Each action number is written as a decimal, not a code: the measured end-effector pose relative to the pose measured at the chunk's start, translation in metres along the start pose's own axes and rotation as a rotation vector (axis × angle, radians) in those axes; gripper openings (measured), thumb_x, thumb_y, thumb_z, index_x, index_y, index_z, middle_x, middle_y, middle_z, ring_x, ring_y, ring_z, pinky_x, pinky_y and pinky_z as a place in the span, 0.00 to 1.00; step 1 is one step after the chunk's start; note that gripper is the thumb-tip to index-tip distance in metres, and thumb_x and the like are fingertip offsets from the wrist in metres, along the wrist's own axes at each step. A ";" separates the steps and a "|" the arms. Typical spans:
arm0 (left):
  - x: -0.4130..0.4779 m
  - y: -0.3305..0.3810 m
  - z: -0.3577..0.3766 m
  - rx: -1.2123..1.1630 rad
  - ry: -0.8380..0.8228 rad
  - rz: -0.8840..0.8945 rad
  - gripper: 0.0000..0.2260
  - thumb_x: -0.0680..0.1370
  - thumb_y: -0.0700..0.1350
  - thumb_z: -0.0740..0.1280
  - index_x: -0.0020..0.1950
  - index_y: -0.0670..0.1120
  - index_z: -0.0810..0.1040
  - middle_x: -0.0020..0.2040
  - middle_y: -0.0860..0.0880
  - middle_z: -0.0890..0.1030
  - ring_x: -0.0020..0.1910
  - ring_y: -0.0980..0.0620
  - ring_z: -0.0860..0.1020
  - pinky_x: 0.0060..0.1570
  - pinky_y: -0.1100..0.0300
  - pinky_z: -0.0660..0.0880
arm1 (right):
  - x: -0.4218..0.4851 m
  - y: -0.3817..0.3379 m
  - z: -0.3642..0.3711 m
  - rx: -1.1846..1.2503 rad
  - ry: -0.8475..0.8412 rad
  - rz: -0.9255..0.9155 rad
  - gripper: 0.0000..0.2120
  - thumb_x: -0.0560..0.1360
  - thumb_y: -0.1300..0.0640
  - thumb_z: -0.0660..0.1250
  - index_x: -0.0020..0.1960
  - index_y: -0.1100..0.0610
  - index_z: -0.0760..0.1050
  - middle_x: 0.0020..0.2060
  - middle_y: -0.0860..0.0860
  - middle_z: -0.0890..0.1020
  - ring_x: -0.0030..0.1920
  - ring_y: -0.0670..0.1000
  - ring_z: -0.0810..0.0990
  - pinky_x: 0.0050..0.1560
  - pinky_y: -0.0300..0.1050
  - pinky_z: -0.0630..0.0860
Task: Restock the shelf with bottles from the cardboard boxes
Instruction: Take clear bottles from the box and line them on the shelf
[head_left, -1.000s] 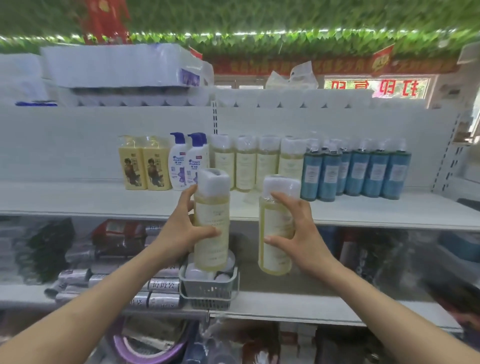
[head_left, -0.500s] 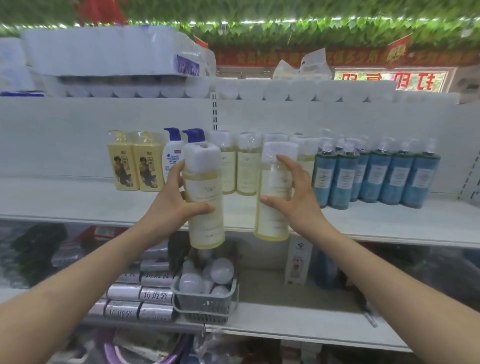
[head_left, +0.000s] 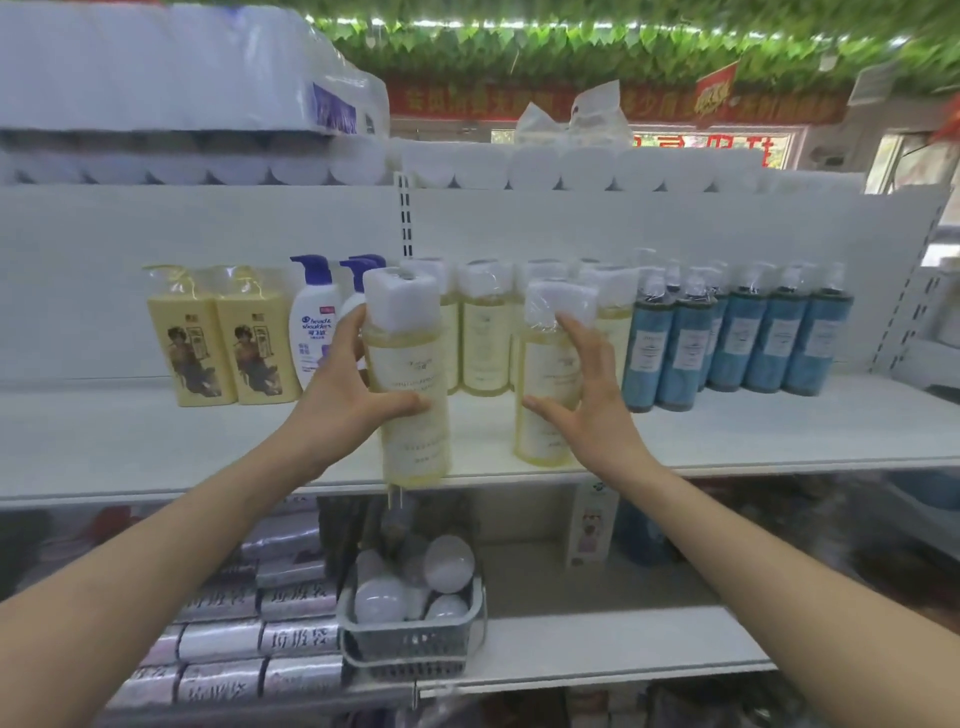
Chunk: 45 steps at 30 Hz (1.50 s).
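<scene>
A person restocks a white shop shelf (head_left: 156, 441) with pale yellow bottles, each capped in white wrap. The left hand (head_left: 348, 400) grips one bottle (head_left: 410, 374) around its middle, thumb curled across the label and fingers wrapped behind. This bottle leans slightly, with its base at the shelf's front edge; whether it rests on the board cannot be told.

The right hand (head_left: 587, 410) is at a second bottle (head_left: 545, 384), which stands upright on the shelf just behind the front edge. The fingers lie straight along the bottle's right side up to the cap, and the thumb reaches across the front of the label, spread rather than clamped.

A row of matching yellow bottles (head_left: 483, 338) stands behind the two, toward the shelf's back wall. To its right stand blue pump bottles (head_left: 769, 338). To its left stand white shampoo bottles (head_left: 311, 322) with blue pumps, then two cream-yellow bottles (head_left: 218, 343). Packs of toilet paper (head_left: 156, 67) top the unit.

On the lower shelf, a grey basket (head_left: 410, 639) of light bulbs (head_left: 447, 564) sits at the front edge beside stacked silver rolls (head_left: 260, 639).
</scene>
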<state>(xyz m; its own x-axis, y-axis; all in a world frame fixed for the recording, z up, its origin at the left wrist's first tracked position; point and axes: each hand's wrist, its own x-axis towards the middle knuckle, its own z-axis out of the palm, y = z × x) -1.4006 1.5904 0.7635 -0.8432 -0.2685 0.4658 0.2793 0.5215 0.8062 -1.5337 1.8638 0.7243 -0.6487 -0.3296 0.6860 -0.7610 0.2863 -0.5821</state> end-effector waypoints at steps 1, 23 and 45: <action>0.001 -0.002 0.000 -0.004 -0.008 0.001 0.47 0.69 0.45 0.85 0.78 0.65 0.60 0.67 0.57 0.78 0.63 0.51 0.82 0.63 0.44 0.82 | -0.002 0.000 0.000 0.001 -0.006 0.004 0.51 0.75 0.53 0.79 0.83 0.31 0.49 0.79 0.33 0.56 0.80 0.44 0.59 0.77 0.55 0.66; 0.038 0.007 0.027 0.010 -0.052 0.028 0.48 0.70 0.44 0.85 0.80 0.63 0.60 0.65 0.61 0.78 0.59 0.56 0.84 0.57 0.50 0.83 | -0.031 0.002 0.026 -0.715 0.035 -0.103 0.18 0.71 0.70 0.73 0.58 0.57 0.78 0.48 0.55 0.74 0.42 0.56 0.73 0.37 0.47 0.72; 0.049 0.001 0.027 0.026 -0.043 -0.006 0.47 0.71 0.44 0.84 0.81 0.61 0.60 0.68 0.57 0.77 0.65 0.49 0.81 0.64 0.38 0.81 | 0.007 0.019 0.027 -0.942 -0.211 -0.134 0.23 0.77 0.67 0.63 0.71 0.54 0.77 0.54 0.53 0.77 0.55 0.58 0.76 0.52 0.52 0.74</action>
<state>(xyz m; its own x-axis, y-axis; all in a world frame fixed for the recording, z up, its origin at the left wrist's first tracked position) -1.4540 1.5990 0.7773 -0.8638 -0.2372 0.4446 0.2625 0.5414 0.7988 -1.5525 1.8425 0.7061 -0.6146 -0.5399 0.5751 -0.5727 0.8068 0.1455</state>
